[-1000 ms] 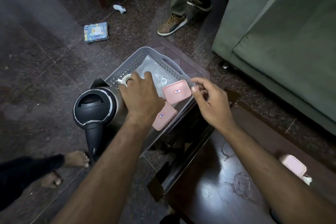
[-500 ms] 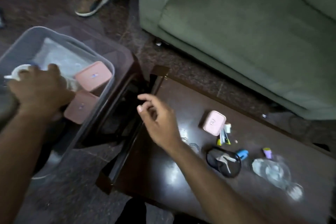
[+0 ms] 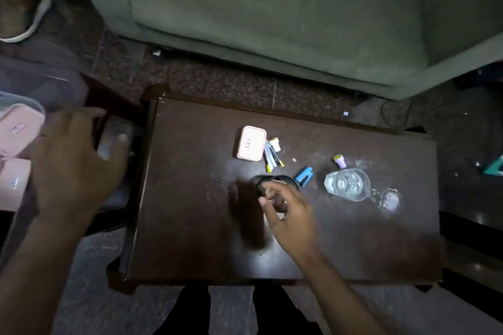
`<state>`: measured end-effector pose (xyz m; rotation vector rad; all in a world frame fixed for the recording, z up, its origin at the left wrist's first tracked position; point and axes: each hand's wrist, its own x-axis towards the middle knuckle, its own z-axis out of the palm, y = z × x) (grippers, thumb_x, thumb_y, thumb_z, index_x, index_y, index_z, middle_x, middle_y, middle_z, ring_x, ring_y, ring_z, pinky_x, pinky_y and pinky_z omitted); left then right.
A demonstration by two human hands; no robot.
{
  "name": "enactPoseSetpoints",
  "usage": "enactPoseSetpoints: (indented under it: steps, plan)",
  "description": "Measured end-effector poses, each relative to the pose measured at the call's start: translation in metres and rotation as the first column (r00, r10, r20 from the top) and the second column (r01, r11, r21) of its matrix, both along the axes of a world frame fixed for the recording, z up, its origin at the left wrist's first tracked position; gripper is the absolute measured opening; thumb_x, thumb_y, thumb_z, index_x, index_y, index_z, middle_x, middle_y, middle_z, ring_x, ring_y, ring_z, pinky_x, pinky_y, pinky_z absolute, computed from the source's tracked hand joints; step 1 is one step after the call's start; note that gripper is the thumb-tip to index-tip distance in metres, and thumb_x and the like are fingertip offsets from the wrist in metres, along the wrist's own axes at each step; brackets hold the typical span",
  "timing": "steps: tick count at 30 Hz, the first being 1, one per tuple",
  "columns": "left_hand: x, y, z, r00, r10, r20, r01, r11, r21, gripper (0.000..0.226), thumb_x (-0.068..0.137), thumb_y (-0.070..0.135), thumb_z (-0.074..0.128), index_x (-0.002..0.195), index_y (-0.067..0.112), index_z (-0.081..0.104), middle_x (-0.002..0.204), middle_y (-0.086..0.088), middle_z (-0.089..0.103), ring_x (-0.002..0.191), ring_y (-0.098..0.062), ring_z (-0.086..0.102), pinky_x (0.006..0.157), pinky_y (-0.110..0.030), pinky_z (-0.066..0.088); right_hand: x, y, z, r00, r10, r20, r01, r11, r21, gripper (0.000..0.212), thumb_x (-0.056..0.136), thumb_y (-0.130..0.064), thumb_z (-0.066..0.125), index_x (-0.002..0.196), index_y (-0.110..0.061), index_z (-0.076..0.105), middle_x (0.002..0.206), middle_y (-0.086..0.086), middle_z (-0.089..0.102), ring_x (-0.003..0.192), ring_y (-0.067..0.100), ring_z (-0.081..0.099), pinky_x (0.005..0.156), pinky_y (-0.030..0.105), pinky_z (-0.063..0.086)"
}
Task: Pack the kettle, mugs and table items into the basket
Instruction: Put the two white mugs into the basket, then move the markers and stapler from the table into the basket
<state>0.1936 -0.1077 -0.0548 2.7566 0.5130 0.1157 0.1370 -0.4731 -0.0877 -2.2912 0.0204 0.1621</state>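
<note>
A: Reaching over the dark wooden worktop [image 3: 190,198], the right hand [image 3: 292,219] hangs above a black round object [image 3: 283,180], its fingers loosely curled with nothing in them.

B: Is it touching that black thing?

A: I cannot tell; the fingertips overlap it in this view, but they pinch nothing I can make out.

B: And the left hand [image 3: 73,163]?

A: Blurred, spread out past the worktop's left edge, fingers relaxed and grasping nothing. Just beside it, at the left border, the grey basket [image 3: 24,98] shows its rim, with two pink boxes inside: one pink box [image 3: 17,130] above, another pink box [image 3: 12,182] below it.

B: What lies on the worktop?

A: A third pink lidded box [image 3: 251,143] near the middle. Touching its right side is a small cluster of stationery [image 3: 273,156], white, blue and yellow, too small to name further. Right of the black object lies a blue stapler-like item [image 3: 304,176], and beyond it a small purple-and-yellow piece [image 3: 339,161]. A clear glass mug [image 3: 347,184] stands near the right side, with a second clear glass piece [image 3: 389,198] just beside it.

B: The kettle?

A: Out of view. A green sofa [image 3: 272,13] fills the top, and a shoe [image 3: 24,16] sits on the floor at upper left.
</note>
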Motion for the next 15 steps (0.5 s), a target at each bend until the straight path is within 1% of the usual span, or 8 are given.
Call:
enactPoseSetpoints:
  steps: [1, 2, 4, 6, 8, 10, 13, 15]
  plan:
    - [-0.002, -0.029, 0.001, 0.999, -0.030, 0.031, 0.030, 0.999, -0.015, 0.045, 0.087, 0.044, 0.056, 0.123, 0.018, 0.055, 0.119, -0.017, 0.058, 0.108, -0.040, 0.054, 0.090, -0.050, 0.048, -0.003, -0.015, 0.000, 0.999, -0.041, 0.015, 0.042, 0.999, -0.035, 0.025, 0.088, -0.026, 0.071, 0.113, -0.028, 0.072, 0.087, -0.015, 0.064, 0.073, 0.002, 0.060, 0.074, 0.016, 0.051]
    - [-0.002, -0.054, 0.002, 0.992, -0.110, 0.065, 0.114, 0.992, -0.062, 0.044, 0.087, 0.040, 0.060, 0.123, 0.015, 0.056, 0.120, -0.017, 0.059, 0.108, -0.039, 0.054, 0.087, -0.049, 0.047, -0.005, -0.030, 0.000, 0.996, -0.083, 0.025, 0.085, 0.994, -0.071, 0.024, 0.088, -0.024, 0.072, 0.111, -0.027, 0.072, 0.087, -0.015, 0.065, 0.071, 0.000, 0.058, 0.072, 0.015, 0.049]
    - [0.001, -0.106, 0.004, 0.980, -0.199, -0.002, 0.197, 0.972, -0.129, 0.041, 0.089, 0.031, 0.067, 0.124, 0.012, 0.059, 0.124, -0.016, 0.060, 0.113, -0.038, 0.056, 0.090, -0.048, 0.048, -0.009, -0.056, -0.001, 0.984, -0.175, 0.014, 0.176, 0.977, -0.120, 0.023, 0.087, -0.019, 0.075, 0.109, -0.028, 0.072, 0.090, -0.016, 0.067, 0.070, 0.004, 0.058, 0.069, 0.017, 0.049]
    - [0.004, -0.138, -0.008, 0.968, -0.240, -0.073, 0.219, 0.951, -0.216, 0.042, 0.087, 0.025, 0.072, 0.125, 0.012, 0.060, 0.128, -0.014, 0.060, 0.116, -0.038, 0.056, 0.095, -0.049, 0.048, -0.011, -0.076, -0.003, 0.968, -0.251, 0.011, 0.249, 0.958, -0.143, 0.024, 0.087, -0.016, 0.077, 0.107, -0.029, 0.072, 0.087, -0.019, 0.064, 0.071, 0.005, 0.058, 0.068, 0.012, 0.045]
    - [0.009, -0.163, -0.018, 0.960, -0.263, -0.101, 0.232, 0.942, -0.243, 0.042, 0.086, 0.023, 0.073, 0.125, 0.012, 0.062, 0.129, -0.013, 0.060, 0.118, -0.038, 0.057, 0.097, -0.050, 0.049, -0.011, -0.097, -0.005, 0.950, -0.312, 0.028, 0.312, 0.937, -0.154, 0.025, 0.086, -0.015, 0.078, 0.106, -0.028, 0.072, 0.084, -0.021, 0.061, 0.070, 0.004, 0.058, 0.068, 0.007, 0.043]
    - [0.012, -0.185, -0.026, 0.946, -0.303, -0.118, 0.267, 0.931, -0.247, 0.042, 0.085, 0.021, 0.074, 0.124, 0.011, 0.063, 0.128, -0.014, 0.060, 0.118, -0.039, 0.057, 0.097, -0.051, 0.050, -0.007, -0.110, -0.010, 0.942, -0.335, 0.036, 0.336, 0.928, -0.158, 0.026, 0.085, -0.015, 0.078, 0.107, -0.027, 0.072, 0.086, -0.019, 0.062, 0.068, 0.001, 0.058, 0.069, 0.012, 0.047]
    - [0.020, -0.210, -0.036, 0.929, -0.340, -0.149, 0.297, 0.922, -0.249, 0.042, 0.083, 0.019, 0.074, 0.122, 0.010, 0.064, 0.126, -0.015, 0.061, 0.113, -0.042, 0.059, 0.094, -0.050, 0.050, 0.004, -0.118, -0.021, 0.958, -0.286, 0.005, 0.282, 0.942, -0.183, 0.027, 0.086, -0.015, 0.076, 0.111, -0.024, 0.071, 0.096, -0.008, 0.068, 0.072, -0.002, 0.058, 0.076, 0.020, 0.053]
    - [0.028, -0.221, -0.039, 0.916, -0.365, -0.163, 0.326, 0.918, -0.226, 0.041, 0.083, 0.017, 0.074, 0.122, 0.010, 0.064, 0.125, -0.015, 0.061, 0.111, -0.042, 0.060, 0.090, -0.050, 0.052, 0.015, -0.118, -0.029, 0.977, -0.207, -0.052, 0.191, 0.956, -0.220, 0.028, 0.087, -0.012, 0.072, 0.114, -0.021, 0.070, 0.105, -0.001, 0.068, 0.084, 0.015, 0.066, 0.082, 0.034, 0.056]
